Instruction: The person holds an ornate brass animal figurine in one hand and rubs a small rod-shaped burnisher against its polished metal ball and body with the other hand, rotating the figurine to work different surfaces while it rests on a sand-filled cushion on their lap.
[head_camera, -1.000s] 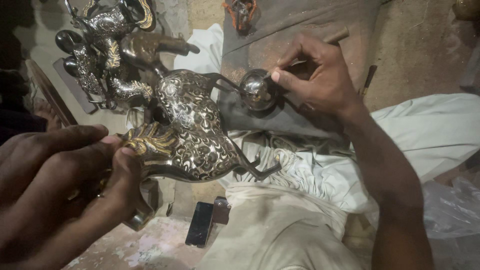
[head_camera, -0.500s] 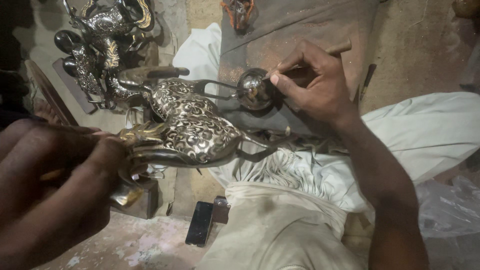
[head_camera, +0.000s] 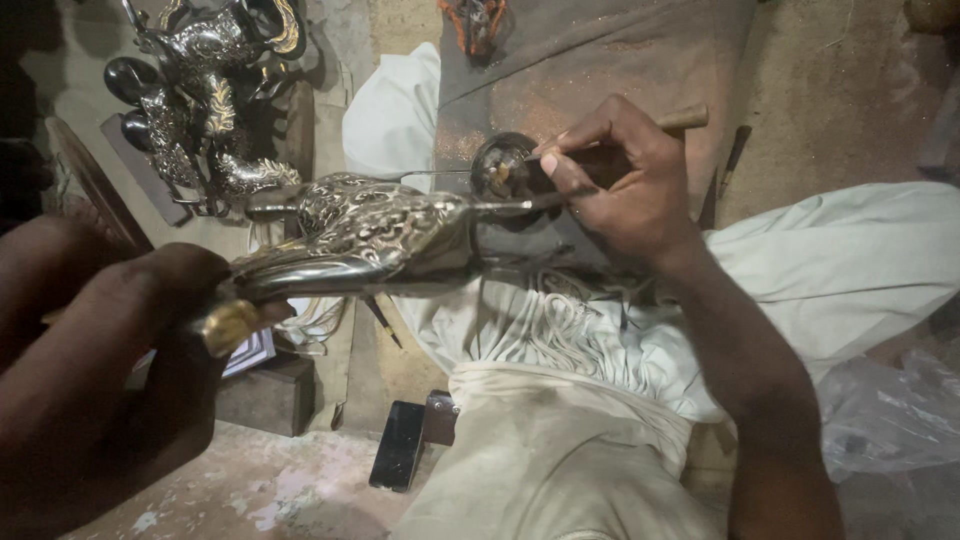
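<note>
Ornate engraved metal figurine (head_camera: 370, 235) lying sideways above the lap, left hand (head_camera: 110, 370) with fingers clenched round its gilt end, right hand (head_camera: 625, 185) pinching a wooden-handled tool (head_camera: 680, 120), small round dish (head_camera: 500, 165) beside its tip

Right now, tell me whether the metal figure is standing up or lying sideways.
Lying sideways. The metal figure stretches across the view, gripped at one end by the left hand; the right hand holds a thin tool at the other.
</note>
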